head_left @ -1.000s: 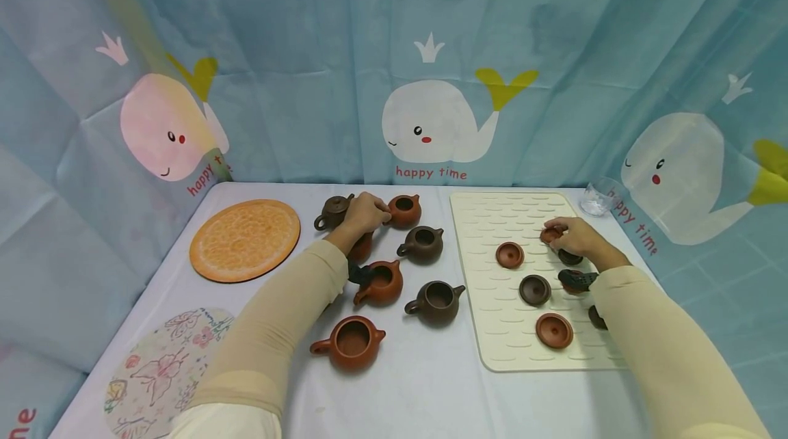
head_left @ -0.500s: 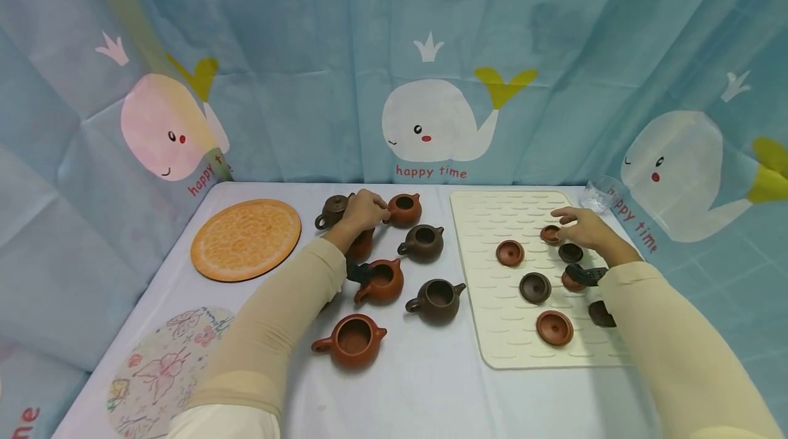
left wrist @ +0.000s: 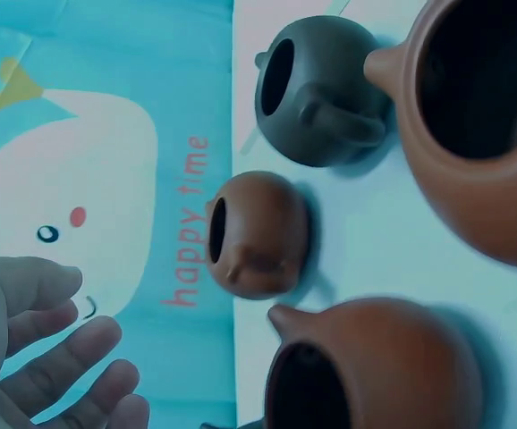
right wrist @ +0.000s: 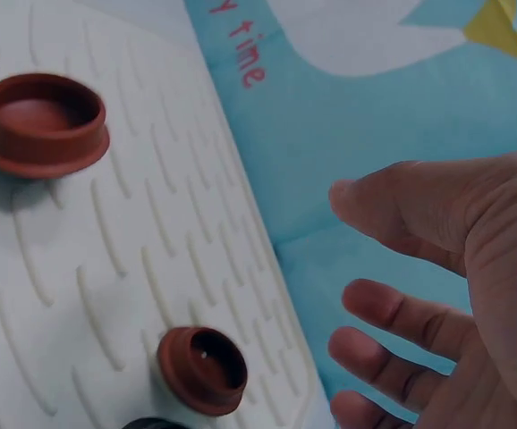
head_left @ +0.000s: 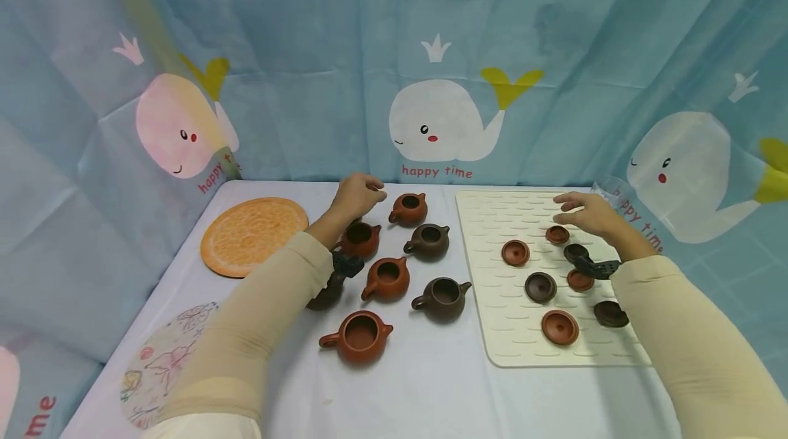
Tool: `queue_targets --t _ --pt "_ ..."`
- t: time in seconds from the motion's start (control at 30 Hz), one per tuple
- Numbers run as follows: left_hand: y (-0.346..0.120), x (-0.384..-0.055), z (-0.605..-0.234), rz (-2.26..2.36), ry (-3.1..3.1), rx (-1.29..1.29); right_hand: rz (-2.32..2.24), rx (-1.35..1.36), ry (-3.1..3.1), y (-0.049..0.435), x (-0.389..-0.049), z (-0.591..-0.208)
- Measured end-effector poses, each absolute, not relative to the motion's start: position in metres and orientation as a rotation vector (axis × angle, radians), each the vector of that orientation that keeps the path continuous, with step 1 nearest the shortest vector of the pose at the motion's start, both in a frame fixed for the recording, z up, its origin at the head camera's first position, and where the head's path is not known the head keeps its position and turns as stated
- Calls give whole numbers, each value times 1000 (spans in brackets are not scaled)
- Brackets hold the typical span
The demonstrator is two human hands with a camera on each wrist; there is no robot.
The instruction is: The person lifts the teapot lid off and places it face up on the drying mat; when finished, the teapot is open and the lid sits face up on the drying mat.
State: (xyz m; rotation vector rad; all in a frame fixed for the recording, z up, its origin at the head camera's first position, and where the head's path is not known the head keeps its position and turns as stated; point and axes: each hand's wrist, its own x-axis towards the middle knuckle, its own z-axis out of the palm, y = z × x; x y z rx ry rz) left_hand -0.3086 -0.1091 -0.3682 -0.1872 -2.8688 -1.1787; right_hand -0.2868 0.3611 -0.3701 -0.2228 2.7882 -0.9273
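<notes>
My left hand [head_left: 359,194] hovers over the back of the table, fingers loosely bent and holding nothing. Nearest it is a small lidless red-brown teapot [head_left: 409,210], its handle towards the hand. Another red-brown teapot [head_left: 360,239] sits below the wrist. A dark brown teapot [head_left: 427,242] stands in front of the small one. On the right, my right hand [head_left: 587,213] is in the air with fingers apart, nothing between them. Below it a small red-brown lid [head_left: 557,234] lies hollow side up on the cream mat [head_left: 492,210]. The right wrist view shows this lid [right wrist: 203,368] apart from the fingers.
More lidless teapots stand nearer, including a red-brown one [head_left: 360,336] and a dark one [head_left: 444,298]. Several other lids, such as a dark lid [head_left: 540,287], lie on the mat. An orange round mat [head_left: 254,235] is at left; a clear cup is partly hidden behind the right hand.
My right hand has let go of the small lid and risen off it. My left hand has lifted away from the small teapot's handle, up and leftward. The head view has shifted slightly.
</notes>
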Motion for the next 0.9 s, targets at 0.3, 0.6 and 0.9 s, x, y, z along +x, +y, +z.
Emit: queue_targets --t 0.3,0.6,0.9 --pt "-134 -301 -357 -1251 -2777 -147 -901 -331 2782 340 -286 -343" --pt "-163 -290 -361 -1383 -2687 -68 -962 -475 2708 305 -281 -316" --pt "-182 -282 -376 -1445 -2630 54 -955 -616 2665 274 -276 -295"
